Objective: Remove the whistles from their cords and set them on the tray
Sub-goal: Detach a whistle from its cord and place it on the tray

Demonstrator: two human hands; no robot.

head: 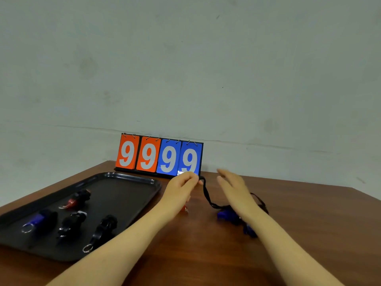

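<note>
Our left hand point(181, 183) pinched the black cord point(206, 195) up, to free its blue whistle point(225, 214); our right hand point(233, 182) hovered open, ready.

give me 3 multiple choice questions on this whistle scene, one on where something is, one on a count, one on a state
1. Where does the flip scoreboard with orange and blue number cards stand?
A. on the tray
B. at the far edge of the brown wooden table, by the wall
C. under the right arm

2. How many whistles lie on the black rectangular plastic tray?
A. two
B. four
C. six

3. What is the left hand doing?
A. pinching the black cord
B. lying flat on the table
C. gripping the tray rim

Answers:
1 B, it stands behind the tray, against the wall.
2 B, one red and black, one blue and black, two black.
3 A, its fingertips pinch the cord's upper end, while the right hand is open with straight fingers.
</note>
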